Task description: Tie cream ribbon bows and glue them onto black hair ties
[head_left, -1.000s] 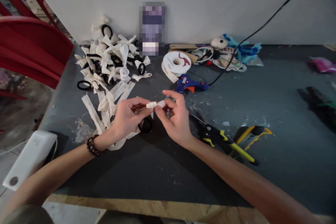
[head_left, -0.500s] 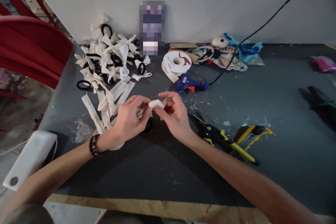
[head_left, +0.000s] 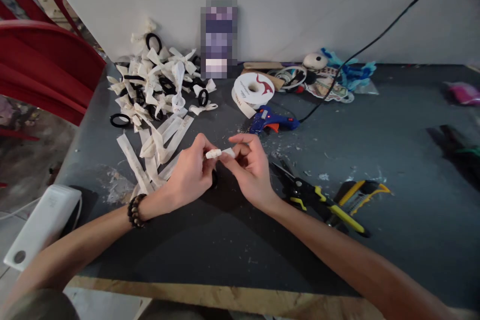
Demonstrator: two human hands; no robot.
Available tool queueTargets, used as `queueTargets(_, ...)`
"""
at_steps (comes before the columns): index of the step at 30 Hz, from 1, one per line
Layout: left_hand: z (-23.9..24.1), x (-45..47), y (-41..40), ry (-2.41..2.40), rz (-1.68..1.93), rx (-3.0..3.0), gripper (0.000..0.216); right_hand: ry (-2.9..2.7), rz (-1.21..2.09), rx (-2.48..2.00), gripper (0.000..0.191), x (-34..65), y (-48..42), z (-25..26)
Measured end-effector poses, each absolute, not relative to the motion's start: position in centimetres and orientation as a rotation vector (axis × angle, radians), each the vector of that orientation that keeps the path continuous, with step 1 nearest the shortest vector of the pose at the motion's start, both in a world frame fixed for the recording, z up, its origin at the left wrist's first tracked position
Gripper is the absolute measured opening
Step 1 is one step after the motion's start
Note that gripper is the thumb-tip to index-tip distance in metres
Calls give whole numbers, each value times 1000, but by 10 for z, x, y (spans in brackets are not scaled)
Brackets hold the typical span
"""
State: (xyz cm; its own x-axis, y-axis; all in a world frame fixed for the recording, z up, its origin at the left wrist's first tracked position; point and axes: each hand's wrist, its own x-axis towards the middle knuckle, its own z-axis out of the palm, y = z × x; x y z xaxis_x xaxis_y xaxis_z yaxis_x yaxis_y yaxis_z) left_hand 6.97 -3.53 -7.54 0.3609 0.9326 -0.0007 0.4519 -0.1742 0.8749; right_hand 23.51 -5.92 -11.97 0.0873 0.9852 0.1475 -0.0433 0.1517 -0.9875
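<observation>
Between my hands is a white ribbon [head_left: 214, 153], bunched into a knot-like fold with a short flat end reaching right. My left hand [head_left: 193, 172] pinches the bunched part, its fingers closed around it. My right hand [head_left: 252, 170] holds the short end between thumb and curled fingers. Part of a black hair tie [head_left: 214, 179] shows below my left hand; most of it is hidden. Cut ribbon strips [head_left: 132, 160] lie left of my hands. Behind them is a heap of white bows [head_left: 157, 82] on black hair ties.
Beyond my hands stand a ribbon spool [head_left: 253, 89] and a blue glue gun [head_left: 272, 120] with a black cord. Pliers [head_left: 318, 197] and a yellow utility knife [head_left: 362, 195] lie by my right forearm. A white power bank [head_left: 43, 227] sits at the left edge, near a red chair [head_left: 45, 65].
My left hand has turned and its fingers have closed further over the ribbon. The bunched part has shifted slightly left, and more of the flat end shows by my right hand.
</observation>
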Motion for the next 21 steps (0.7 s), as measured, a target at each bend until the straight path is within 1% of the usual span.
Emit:
queueTargets(2,-75,72,-35,1175,714,1566,16,-1249,959,-1133,26,236,-60,-120)
queueTargets(5,-76,75,-35,1078,748,1211,23,-1445,666,-1129,26,236,-64,-121)
queueTargets(7,-78,76,-35,1063,805,1145,26,-1537,524,-1109,26,235,-66,-121)
queueTargets(8,-79,76,-35,1074,836,1162,27,-1560,507,-1102,26,235,-66,-121)
queueTargets(11,-85,72,-31,1148,836,1327,24,-1569,593,-1113,27,237,-66,-117)
queueTargets(14,-82,64,-24,1170,603,1640,18,-1531,687,-1201,31,241,-61,-112)
queueTargets(15,-79,61,-21,1147,517,1722,13,-1527,699,-1240,31,243,-59,-111)
queueTargets(16,-75,59,-18,1120,474,1761,4,-1530,709,-1272,31,244,-57,-110)
queueTargets(17,-70,56,-16,1089,441,1799,5,-1537,724,-1293,32,245,-56,-109)
queueTargets(19,-61,52,-12,1059,408,1864,15,-1552,780,-1301,36,246,-54,-109)
queueTargets(21,-54,50,-9,1034,366,1905,15,-1563,851,-1276,41,246,-54,-110)
